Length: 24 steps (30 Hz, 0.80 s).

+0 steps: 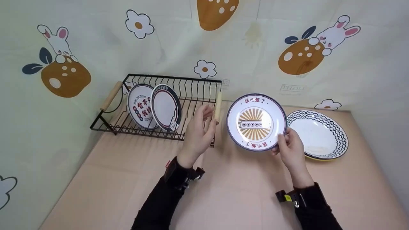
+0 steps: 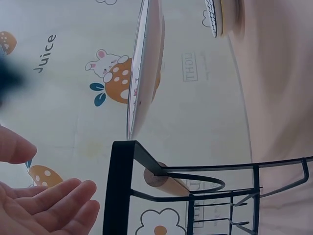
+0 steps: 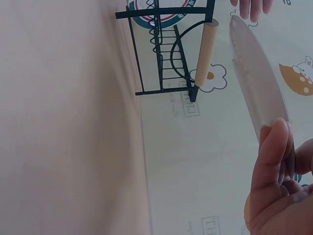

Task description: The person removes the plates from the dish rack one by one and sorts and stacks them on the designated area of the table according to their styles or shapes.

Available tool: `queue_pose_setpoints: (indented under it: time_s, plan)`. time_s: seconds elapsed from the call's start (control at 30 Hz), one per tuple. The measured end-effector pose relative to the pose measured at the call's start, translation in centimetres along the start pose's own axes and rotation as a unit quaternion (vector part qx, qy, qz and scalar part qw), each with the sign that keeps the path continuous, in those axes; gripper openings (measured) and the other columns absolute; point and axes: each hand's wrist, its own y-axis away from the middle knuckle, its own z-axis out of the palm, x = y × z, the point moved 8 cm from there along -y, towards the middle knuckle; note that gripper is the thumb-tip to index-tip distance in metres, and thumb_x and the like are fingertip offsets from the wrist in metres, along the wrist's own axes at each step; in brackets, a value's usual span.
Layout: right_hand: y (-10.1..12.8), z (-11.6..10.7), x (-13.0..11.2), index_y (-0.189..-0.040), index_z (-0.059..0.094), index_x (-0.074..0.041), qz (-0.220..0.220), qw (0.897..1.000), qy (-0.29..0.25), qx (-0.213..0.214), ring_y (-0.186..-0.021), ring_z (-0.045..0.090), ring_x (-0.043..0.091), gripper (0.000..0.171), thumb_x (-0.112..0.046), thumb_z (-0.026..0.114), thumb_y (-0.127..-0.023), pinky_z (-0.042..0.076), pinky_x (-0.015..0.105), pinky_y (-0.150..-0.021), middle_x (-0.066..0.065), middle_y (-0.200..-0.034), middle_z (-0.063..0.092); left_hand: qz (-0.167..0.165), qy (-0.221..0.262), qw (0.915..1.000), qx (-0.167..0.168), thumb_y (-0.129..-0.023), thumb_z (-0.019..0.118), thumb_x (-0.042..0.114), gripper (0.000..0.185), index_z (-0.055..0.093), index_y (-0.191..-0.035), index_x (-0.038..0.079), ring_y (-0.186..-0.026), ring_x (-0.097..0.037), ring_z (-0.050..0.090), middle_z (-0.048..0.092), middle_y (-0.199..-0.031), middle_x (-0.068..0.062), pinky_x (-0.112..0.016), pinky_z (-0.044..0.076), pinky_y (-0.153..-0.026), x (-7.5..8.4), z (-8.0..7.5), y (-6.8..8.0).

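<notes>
Sunburst plate (image 1: 256, 122), white with a dark blue rim, an orange rayed centre and red characters, held tilted up above the table (image 1: 230, 195) so that its face turns toward the head camera. The right hand (image 1: 290, 150) grips it at the lower right edge: the thumb lies over the front of the rim and the remaining fingers curl behind, so the plate extends up and to the left of the grip. In the right wrist view the same plate (image 3: 259, 88) appears edge-on, rising away from the thumb (image 3: 271, 156) that presses on its rim.

The left hand (image 1: 199, 132) stands just left of the plate, palm turned toward it, fingers straight and slightly spread, holding nothing and not touching the rim. The left wrist view shows these relaxed fingers (image 2: 54, 205) at the lower left, with the plate (image 2: 144, 68) edge-on above them.

To the right of the grip, close behind the gripping hand, a zigzag plate (image 1: 319, 134) with a wavy black-and-white rim lies flat on the table, on top of a yellow-edged dish. To the left, beyond the empty hand, a black wire dish rack (image 1: 191, 95) with wooden handles stands against the printed backdrop (image 1: 255, 48); two plates (image 1: 155, 107) stand upright in its left slots.
</notes>
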Motion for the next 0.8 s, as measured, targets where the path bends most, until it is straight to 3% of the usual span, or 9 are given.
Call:
queue_pose_setpoints:
  time_s: [0.43,0.63,0.8]
  plan:
    - [-0.4,-0.1,1.7,-0.126,0.043,0.015,0.032,0.999,0.010,-0.005,-0.049,0.057,0.012,0.029,-0.001,0.043,-0.101,0.055,0.028,-0.047,0.009,-0.068,0.058,-0.021,-0.021,0.9996,0.000,-0.094,0.059,0.003,0.049,0.042,-0.139,-0.009,-0.120,-0.026,0.056,0.058,-0.131,-0.018,-0.032,0.043,-0.105,-1.0,-0.5,-0.2]
    - [-0.6,0.1,2.3,-0.128,0.042,0.015,0.055,0.998,0.014,-0.013,-0.051,0.057,0.012,0.032,-0.003,0.044,-0.101,0.055,0.030,-0.048,0.008,-0.069,0.058,-0.032,-0.048,0.9983,0.004,-0.093,0.061,0.003,0.049,0.044,-0.137,-0.009,-0.118,-0.029,0.058,0.059,-0.128,-0.022,-0.036,0.043,-0.105,-1.8,-0.9,0.2]
    - [-0.6,0.2,2.5,-0.125,0.042,0.015,0.059,0.998,0.027,-0.022,-0.050,0.057,0.013,0.030,-0.003,0.043,-0.101,0.056,0.033,-0.049,0.008,-0.067,0.058,-0.023,-0.068,0.9975,0.000,-0.093,0.060,0.001,0.044,0.048,-0.133,-0.008,-0.117,-0.029,0.059,0.060,-0.128,-0.021,-0.038,0.045,-0.103,-2.1,-1.2,0.2]
